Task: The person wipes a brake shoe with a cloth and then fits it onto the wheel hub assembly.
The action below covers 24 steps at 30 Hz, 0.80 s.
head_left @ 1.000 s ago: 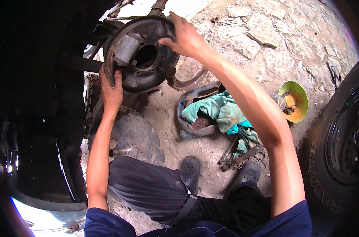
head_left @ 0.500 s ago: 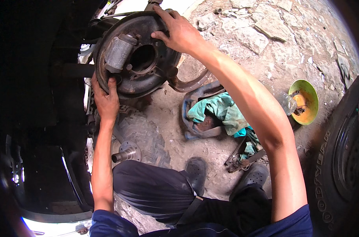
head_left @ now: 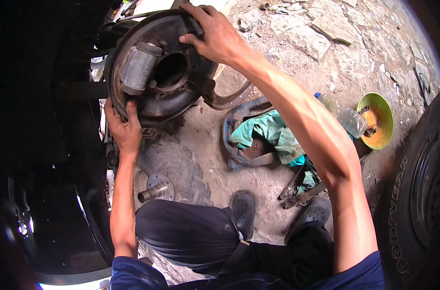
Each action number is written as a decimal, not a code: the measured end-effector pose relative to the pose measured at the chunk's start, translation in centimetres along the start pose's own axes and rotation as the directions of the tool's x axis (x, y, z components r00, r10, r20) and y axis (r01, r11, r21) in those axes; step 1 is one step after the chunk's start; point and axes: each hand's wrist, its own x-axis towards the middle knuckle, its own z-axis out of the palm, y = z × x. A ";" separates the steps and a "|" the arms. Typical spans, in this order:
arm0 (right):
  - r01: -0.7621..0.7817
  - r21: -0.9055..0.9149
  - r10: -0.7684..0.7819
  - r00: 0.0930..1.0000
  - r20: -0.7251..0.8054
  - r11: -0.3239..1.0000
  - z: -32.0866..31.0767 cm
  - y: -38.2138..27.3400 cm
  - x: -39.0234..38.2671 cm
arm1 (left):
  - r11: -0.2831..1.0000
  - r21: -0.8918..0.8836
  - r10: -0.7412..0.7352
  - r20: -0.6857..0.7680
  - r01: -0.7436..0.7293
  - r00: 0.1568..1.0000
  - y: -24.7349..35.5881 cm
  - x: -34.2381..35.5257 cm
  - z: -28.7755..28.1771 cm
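Observation:
A round black brake backing plate is held up at the upper left, tilted, with a large hole in its middle. A grey wheel cylinder is fixed on its face, left of the hole. My left hand grips the lower left rim, thumb on the face and fingers behind. Around the upper right edge my right hand is closed, its thumb on the face and its fingertips over the rim. Right of the plate, a curved rusty brake shoe shows in part; whether it touches the plate I cannot tell.
Below the plate a flanged metal spindle lies by a tyre. A cut container holds green rags. Further right are a plastic bottle, a green bowl and a large tyre. Dark vehicle bodywork stands left.
Both hands have shifted slightly left with the backing plate, keeping their hold on its rim. More of the plastic bottle shows beyond my right forearm.

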 end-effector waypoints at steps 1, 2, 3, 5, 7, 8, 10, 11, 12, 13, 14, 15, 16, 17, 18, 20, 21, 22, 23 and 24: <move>0.024 -0.011 -0.024 1.000 -0.001 1.000 -0.1 0.3 0.1 | 1.000 -0.004 0.008 0.005 -0.008 1.000 0.0 0.0 0.0; 0.048 -0.022 -0.048 0.999 -0.001 0.999 0.0 0.4 0.2 | 1.000 -0.008 0.015 0.010 -0.015 1.000 -0.1 0.0 -0.1; 0.050 -0.033 -0.050 0.999 0.001 0.998 0.1 0.5 0.2 | 1.000 -0.013 0.013 0.007 -0.013 1.000 -0.2 0.0 -0.1; 0.056 -0.056 -0.056 0.998 0.006 0.997 0.5 0.5 0.3 | 1.000 -0.025 0.005 -0.001 -0.005 1.000 -0.5 -0.1 -0.2; 0.078 -0.050 -0.078 0.997 -0.012 0.996 0.4 0.8 0.4 | 1.000 -0.020 0.008 0.004 -0.008 1.000 0.0 0.0 0.1; 0.088 -0.048 -0.090 0.996 -0.021 0.995 0.3 0.9 0.5 | 1.000 -0.019 0.010 0.006 -0.010 1.000 0.3 0.1 0.3; 0.054 -0.020 -0.054 0.998 0.018 0.998 0.0 0.5 0.6 | 1.000 0.028 0.012 -0.011 -0.012 1.000 0.4 0.1 0.5; 0.012 -0.014 -0.011 0.996 0.091 1.000 -0.4 0.5 0.9 | 0.999 0.050 0.013 -0.019 -0.012 1.000 0.4 0.2 0.6; -0.028 -0.008 0.029 0.986 0.166 1.000 -0.9 0.1 1.2 | 0.995 0.089 0.035 -0.020 -0.033 0.999 0.3 0.2 0.5; -0.029 -0.011 0.030 0.984 0.173 1.000 -1.2 -0.3 1.4 | 0.990 0.128 0.057 -0.018 -0.054 0.998 0.0 0.4 0.3; -0.029 -0.013 0.031 0.983 0.181 0.999 -1.5 -0.6 1.6 | 0.983 0.167 0.078 -0.016 -0.074 0.997 0.0 0.4 0.1; -0.032 -0.017 0.034 0.982 0.184 0.999 -1.6 -0.6 1.6 | 0.991 0.128 0.043 -0.021 -0.040 0.999 0.5 0.5 0.3; -0.030 -0.016 0.032 0.983 0.180 0.999 -1.6 -0.7 1.6 | 0.989 0.135 0.061 -0.024 -0.057 0.998 0.3 0.5 0.3; -0.028 -0.014 0.030 0.984 0.176 1.000 -1.5 -0.8 1.6 | 0.987 0.142 0.078 -0.026 -0.074 0.997 0.0 0.5 0.2; -0.029 -0.014 0.031 0.985 0.172 0.999 -1.3 -0.7 1.5 | 0.985 0.148 0.096 -0.026 -0.091 0.995 -0.2 0.4 0.2; -0.005 -0.030 0.010 0.982 0.187 1.000 -1.5 -0.1 1.1 | 0.988 0.133 0.079 -0.035 -0.074 0.996 -0.2 0.1 0.4; 0.014 -0.032 -0.007 0.982 0.189 0.999 -1.6 0.0 1.2 | 0.989 0.131 0.077 -0.044 -0.071 0.996 0.0 0.2 0.3; 0.001 -0.017 0.002 0.982 0.188 1.000 -1.8 0.0 1.3 | 0.987 0.139 0.081 -0.029 -0.077 0.996 -0.1 0.3 0.3; -0.011 -0.003 0.012 0.982 0.188 1.000 -1.9 0.1 1.2 | 0.986 0.146 0.085 -0.014 -0.082 0.996 -0.4 0.3 0.3; -0.021 0.012 0.018 0.981 0.193 1.000 -1.9 0.2 1.1 | 0.985 0.153 0.085 -0.004 -0.083 0.996 -0.5 0.2 0.2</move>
